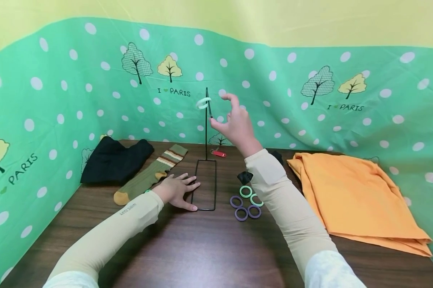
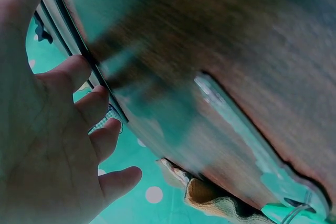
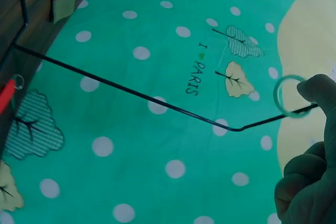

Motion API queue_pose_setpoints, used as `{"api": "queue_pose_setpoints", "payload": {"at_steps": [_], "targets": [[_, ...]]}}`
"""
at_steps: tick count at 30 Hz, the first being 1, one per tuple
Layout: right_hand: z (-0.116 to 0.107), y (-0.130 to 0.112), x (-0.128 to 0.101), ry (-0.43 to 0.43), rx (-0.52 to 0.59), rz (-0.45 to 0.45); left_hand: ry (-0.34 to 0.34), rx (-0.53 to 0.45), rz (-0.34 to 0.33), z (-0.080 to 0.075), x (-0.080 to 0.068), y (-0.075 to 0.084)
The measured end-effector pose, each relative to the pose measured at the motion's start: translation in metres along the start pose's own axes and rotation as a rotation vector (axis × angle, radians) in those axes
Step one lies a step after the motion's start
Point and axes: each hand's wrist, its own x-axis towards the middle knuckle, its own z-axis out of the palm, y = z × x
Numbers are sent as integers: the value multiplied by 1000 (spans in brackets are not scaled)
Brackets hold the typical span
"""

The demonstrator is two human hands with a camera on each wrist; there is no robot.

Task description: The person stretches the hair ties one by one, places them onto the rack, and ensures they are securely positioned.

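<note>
A black wire stand [image 1: 206,132] rises from a rectangular base on the brown table, its top arm bent toward me. On that arm hangs a light green ring [image 1: 203,103], seen round the wire in the right wrist view as well [image 3: 277,95]. My right hand [image 1: 238,126] is raised beside the arm's tip, thumb and index finger spread wide apart with nothing pinched between them. The thumb overlaps the ring's edge in the right wrist view. My left hand [image 1: 175,191] rests with spread fingers over the left side of the stand's base.
Right of the base lie two green rings [image 1: 245,186] and three purple rings [image 1: 241,208]. A striped olive sock [image 1: 141,186] and black cloth [image 1: 112,162] lie left, folded orange cloth [image 1: 357,196] right. Behind the base is a red tag [image 1: 219,153]; a green tag [image 2: 247,140] lies near my left wrist.
</note>
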Motion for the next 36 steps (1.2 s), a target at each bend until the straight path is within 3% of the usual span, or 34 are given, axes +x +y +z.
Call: {"api": "queue_pose_setpoints", "payload": {"at_steps": [5,10,18,23,31,36], "targets": [[-4,18,-13,-65,270,122,-6,1,-1,1,0,-1],[-10,39,-31,-124,436,215,-13,6,-2,-1,2,-2],[-11,70,-63,-232,544,382,-23,-6,-3,-1,1,-2],[-10,87,-77,-278,523,490,-22,-8,1,-1,0,-1],[-11,105,-102,-350,563,624,-9,-12,9,0,1,-1],[-14,114,-116,-389,586,663,-10,-12,13,1,2,-1]]}}
